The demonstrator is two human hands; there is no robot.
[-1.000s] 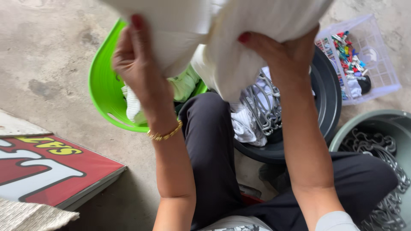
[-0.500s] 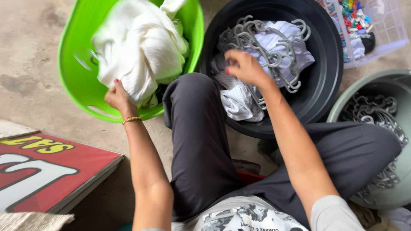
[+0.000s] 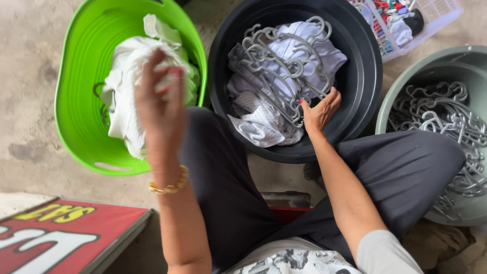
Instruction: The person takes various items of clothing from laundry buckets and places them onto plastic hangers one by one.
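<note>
Touching hangers (image 3: 284, 56) beside right hand (image 3: 319, 111)

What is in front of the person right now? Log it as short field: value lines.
left hand: raised and blurred above the green basket, empty
right hand: inside the black tub, fingers on the grey hangers
green basket: white cloth
black tub: hangers tangled with white garments
grey-green tub: more hangers, right
crate: coloured pegs, top right
</note>
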